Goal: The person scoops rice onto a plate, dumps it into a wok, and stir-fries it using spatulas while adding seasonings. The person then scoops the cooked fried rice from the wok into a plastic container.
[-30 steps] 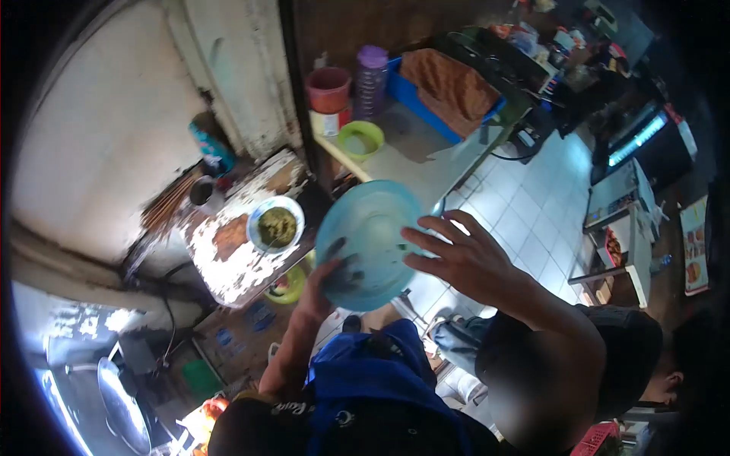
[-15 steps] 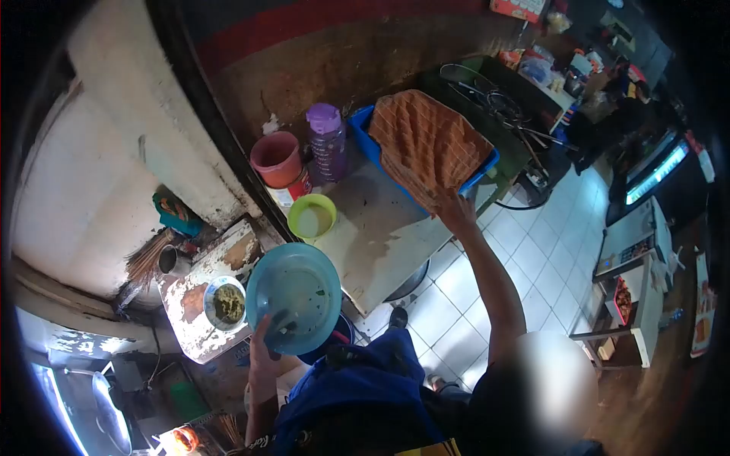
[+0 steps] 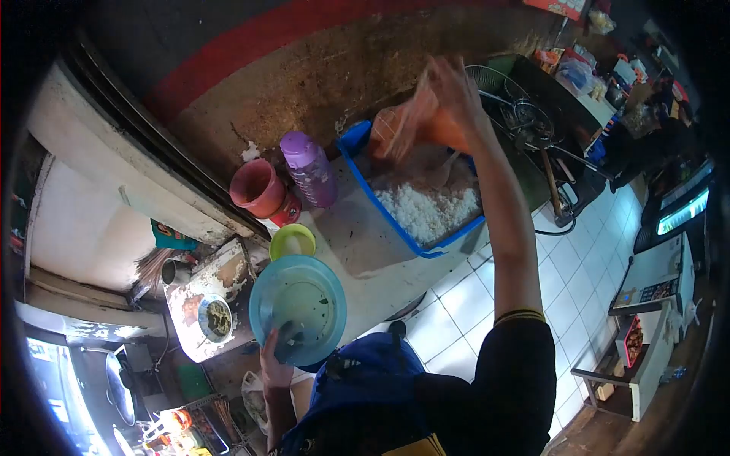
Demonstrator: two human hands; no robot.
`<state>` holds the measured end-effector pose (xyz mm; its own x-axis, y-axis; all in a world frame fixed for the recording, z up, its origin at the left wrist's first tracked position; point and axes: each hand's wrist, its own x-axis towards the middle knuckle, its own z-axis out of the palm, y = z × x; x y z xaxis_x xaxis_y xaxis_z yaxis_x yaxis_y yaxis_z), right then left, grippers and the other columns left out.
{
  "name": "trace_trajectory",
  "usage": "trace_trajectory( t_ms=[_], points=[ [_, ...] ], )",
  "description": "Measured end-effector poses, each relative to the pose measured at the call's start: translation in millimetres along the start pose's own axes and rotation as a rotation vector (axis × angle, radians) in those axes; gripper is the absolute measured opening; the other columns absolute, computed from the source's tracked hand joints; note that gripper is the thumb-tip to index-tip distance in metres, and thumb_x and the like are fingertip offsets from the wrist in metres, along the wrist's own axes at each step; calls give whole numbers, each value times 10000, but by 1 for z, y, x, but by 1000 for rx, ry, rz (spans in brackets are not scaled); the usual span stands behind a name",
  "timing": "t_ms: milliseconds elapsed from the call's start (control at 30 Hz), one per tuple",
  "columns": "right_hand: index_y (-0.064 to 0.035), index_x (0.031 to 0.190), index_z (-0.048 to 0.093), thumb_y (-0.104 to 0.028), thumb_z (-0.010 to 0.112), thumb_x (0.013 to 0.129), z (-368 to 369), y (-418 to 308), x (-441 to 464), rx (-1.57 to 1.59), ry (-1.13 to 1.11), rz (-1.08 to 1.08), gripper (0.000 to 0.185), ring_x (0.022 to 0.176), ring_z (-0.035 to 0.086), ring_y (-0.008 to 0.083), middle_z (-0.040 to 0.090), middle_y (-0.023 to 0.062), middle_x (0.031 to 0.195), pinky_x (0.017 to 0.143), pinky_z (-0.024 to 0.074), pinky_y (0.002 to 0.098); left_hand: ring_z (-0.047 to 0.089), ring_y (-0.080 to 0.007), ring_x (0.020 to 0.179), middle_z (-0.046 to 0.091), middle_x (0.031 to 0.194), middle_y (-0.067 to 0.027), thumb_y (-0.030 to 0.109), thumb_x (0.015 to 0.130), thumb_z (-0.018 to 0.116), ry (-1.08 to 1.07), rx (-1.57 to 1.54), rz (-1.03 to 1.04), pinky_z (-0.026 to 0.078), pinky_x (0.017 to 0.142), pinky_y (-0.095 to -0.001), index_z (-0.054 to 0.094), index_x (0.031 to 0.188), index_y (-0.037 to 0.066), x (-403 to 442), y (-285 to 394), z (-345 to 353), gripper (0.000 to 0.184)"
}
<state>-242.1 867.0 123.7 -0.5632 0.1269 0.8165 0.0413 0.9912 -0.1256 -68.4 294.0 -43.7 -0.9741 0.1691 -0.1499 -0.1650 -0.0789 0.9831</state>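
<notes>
Fingers of the left hand are closed on the near rim of a translucent blue bowl, which is held below and to the left of the blue tub as viewed. Dark finger shapes are seen through its wall; small bits are scattered inside. By the right hand, above the tub, an orange-brown cloth is gripped, with the fingers drawn together; their exact spread is blurred. White rice is exposed at the tub's near side, while its far part is partly hidden.

The tub is set on the bench. To its left, a purple bottle, a reddish pot and a small green bowl are seen.

The blue bowl is judged light, fairly stiff and possibly slippery if wet; it is best held by rim and underside together. The cloth is judged light and limp, so a bunched fold or edge is best pinched, clear of the rice.
</notes>
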Motion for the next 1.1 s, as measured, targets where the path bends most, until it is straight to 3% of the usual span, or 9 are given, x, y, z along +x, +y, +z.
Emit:
trace_trajectory(
  t_ms=[200, 233, 300, 533, 633, 733, 800, 900, 1100],
  points=[
    [-178, 1293, 535, -182, 548, 898, 61, 46, -95, 7, -339, 93, 395, 834, 644, 351, 664, 165, 911, 692, 495, 468, 589, -302, 1105, 579, 1232, -203, 102, 878, 656, -20, -139, -21, 501, 921, -415, 486, 1306, -4, -20, -23, -22, 473],
    [-134, 1130, 620, -185, 553, 878, 14, -2, -107, 283, -603, 429, 266, 820, 638, 352, 651, 175, 861, 704, 486, 484, 589, -302, 1105, 579, 1232, -203, 102, 878, 656, -16, -151, -16, 501, 921, -415, 486, 1306, -4, -26, -23, -27, 473],
    [-122, 926, 675, -212, 560, 860, 81, 81, -196, 58, -1086, 233, 161, 825, 647, 339, 659, 162, 876, 738, 488, 480, 587, -297, 1112, 578, 1223, -213, 4, 831, 691, -11, -61, 27, 502, 923, -404, 480, 1293, -28, -32, -26, -30, 509],
    [-93, 1154, 639, -211, 549, 899, 45, 30, -204, -157, -960, 313, 295, 1016, 635, 328, 680, 148, 1057, 893, 489, 418, 609, -301, 1029, 565, 1205, -160, 285, 937, 558, 138, -258, -253, 529, 834, -394, 470, 1300, 2, -36, -47, -48, 469],
    [-100, 1214, 604, -136, 515, 911, 70, 52, -192, -36, -826, 283, 318, 1047, 621, 316, 671, 164, 1065, 891, 489, 440, 587, -297, 1068, 544, 1228, -165, 300, 936, 567, 82, 357, 165, 527, 846, -389, 475, 1292, -16, -44, -66, -47, 485],
    [-146, 1274, 549, -114, 469, 921, 91, 96, -190, 92, -941, 349, 364, 1080, 585, 346, 571, 175, 1239, 946, 455, 448, 629, -274, 995, 608, 1134, -135, 259, 915, 597, 171, -157, -31, 543, 781, -391, 481, 1297, 20, -52, -41, -6, 466],
    [-152, 1299, 518, -71, 464, 911, 98, 129, -196, -481, -445, -60, 401, 1089, 563, 389, 506, 208, 1280, 918, 473, 447, 655, -286, 929, 612, 1154, -147, 301, 917, 592, 222, -279, -236, 548, 748, -402, 453, 1320, 15, -55, -30, 27, 513],
    [-160, 1241, 561, -14, 505, 847, 85, 145, -174, -245, -484, 218, 424, 1043, 562, 440, 478, 217, 1258, 852, 489, 480, 673, -294, 852, 621, 1140, -175, 355, 922, 585, 306, -324, -262, 547, 696, -365, 406, 1372, 43, -57, -46, 76, 576],
    [-158, 1172, 579, -13, 537, 834, 78, 177, -146, -9, -624, 69, 371, 965, 566, 423, 541, 163, 1077, 801, 490, 502, 678, -288, 863, 615, 1149, -179, 297, 938, 562, 313, -344, -281, 562, 676, -354, 353, 1398, 29, -45, -48, 167, 571]
  ],
)
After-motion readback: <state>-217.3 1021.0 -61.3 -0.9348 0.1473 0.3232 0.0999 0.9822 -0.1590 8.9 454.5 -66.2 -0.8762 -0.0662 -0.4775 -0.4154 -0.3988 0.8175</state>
